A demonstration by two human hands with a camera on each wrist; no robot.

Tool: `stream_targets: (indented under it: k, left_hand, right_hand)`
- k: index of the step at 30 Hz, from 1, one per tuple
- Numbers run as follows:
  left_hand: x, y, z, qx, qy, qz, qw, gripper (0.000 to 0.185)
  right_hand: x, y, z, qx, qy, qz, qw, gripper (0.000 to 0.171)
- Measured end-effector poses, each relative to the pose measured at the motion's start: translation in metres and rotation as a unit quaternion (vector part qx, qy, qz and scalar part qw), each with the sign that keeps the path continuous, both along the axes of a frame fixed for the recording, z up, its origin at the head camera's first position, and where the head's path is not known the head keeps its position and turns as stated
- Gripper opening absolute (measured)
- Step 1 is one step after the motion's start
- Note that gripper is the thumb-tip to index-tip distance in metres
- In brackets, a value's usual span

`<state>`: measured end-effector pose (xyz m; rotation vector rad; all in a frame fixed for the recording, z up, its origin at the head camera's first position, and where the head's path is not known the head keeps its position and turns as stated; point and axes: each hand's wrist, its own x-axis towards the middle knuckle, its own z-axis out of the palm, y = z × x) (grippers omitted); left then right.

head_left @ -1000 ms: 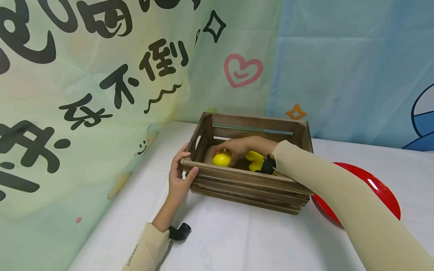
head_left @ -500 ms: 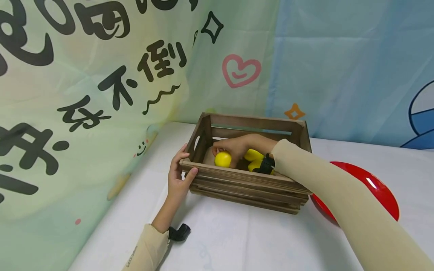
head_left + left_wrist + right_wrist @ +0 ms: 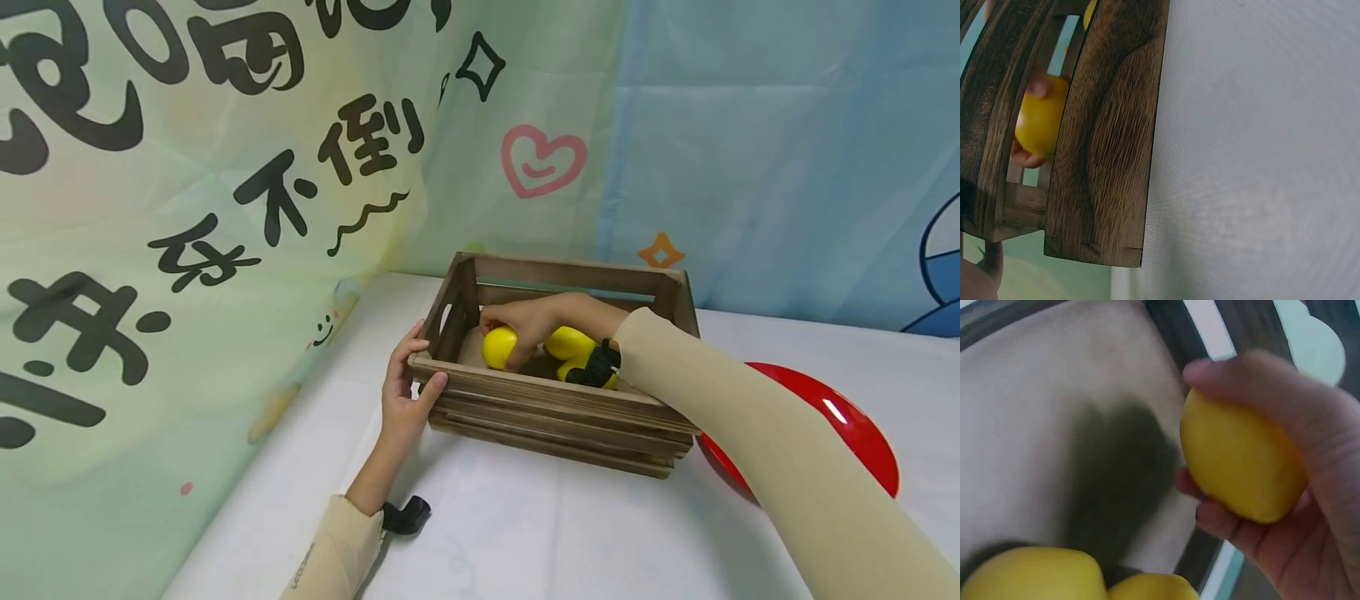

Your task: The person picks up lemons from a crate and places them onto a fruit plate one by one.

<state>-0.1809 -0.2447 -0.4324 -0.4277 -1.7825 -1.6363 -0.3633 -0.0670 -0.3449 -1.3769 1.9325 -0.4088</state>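
The right hand (image 3: 536,321) is seen inside the wooden crate (image 3: 555,408), its fingers curled round a yellow lemon (image 3: 499,347) that is gripped from above and from the far side. In the right wrist view the grip is shown up close: the thumb and fingertips are wrapped over the lemon (image 3: 1241,465), which is held off the pale crate floor, a dark shadow cast beneath it. That same view brings in two more yellow fruits (image 3: 1035,575) lying at the bottom edge, pressed against each other; from the head camera they are largely covered by the wrist and its black strap (image 3: 596,367). The lemon's long axis is seen tilted in the wrist view, running from upper left to lower right there; from the head camera it looks closer to upright, one end pointing down toward the floor of the crate. Through the slats in the left wrist view the lemon (image 3: 1038,122) is glimpsed again, with fingertips at its top and bottom, something the head camera cannot give. The left hand (image 3: 405,396) is clamped on the crate's near left corner, thumb laid on the front slat and fingers round the end. The crate stands on a white table (image 3: 525,533), with a red plate (image 3: 847,429) just beside its right end, partly covered by the right sleeve. A printed curtain (image 3: 225,208) hangs behind.
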Motion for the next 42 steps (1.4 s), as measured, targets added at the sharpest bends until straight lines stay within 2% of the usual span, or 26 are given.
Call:
stream_targets:
  k: [11, 15, 19, 26, 34, 38, 42]
  left_hand:
    - [0.0, 0.0, 0.003, 0.001, -0.015, -0.004, 0.9999, 0.041]
    - [0.007, 0.006, 0.015, 0.005, -0.018, -0.004, 0.9998, 0.04]
    - [0.014, 0.011, 0.026, 0.005, -0.018, 0.0, 0.9998, 0.038]
    - [0.015, 0.011, 0.026, 0.006, -0.014, 0.0, 0.9999, 0.04]
    - [0.017, 0.011, 0.027, -0.002, -0.016, 0.002, 0.9999, 0.039]
    - [0.017, 0.011, 0.027, -0.004, -0.011, 0.002, 0.9999, 0.039]
    - [0.017, 0.012, 0.026, -0.003, -0.009, 0.001, 1.0, 0.038]
  right_hand:
    - [-0.003, 0.0, 0.022, 0.005, -0.016, -0.065, 0.998, 0.055]
    - [-0.004, 0.003, 0.03, -0.013, -0.02, -0.082, 0.996, 0.056]
    - [-0.005, 0.004, 0.038, -0.011, -0.02, -0.08, 0.997, 0.055]
    - [0.0, 0.007, 0.06, -0.009, 0.014, -0.062, 0.998, 0.057]
    - [0.004, 0.025, 0.082, -0.046, -0.039, -0.149, 0.987, 0.057]
    - [0.005, 0.037, 0.088, -0.065, -0.021, -0.165, 0.984, 0.06]
    - [0.006, 0.051, 0.091, -0.091, 0.007, -0.159, 0.983, 0.059]
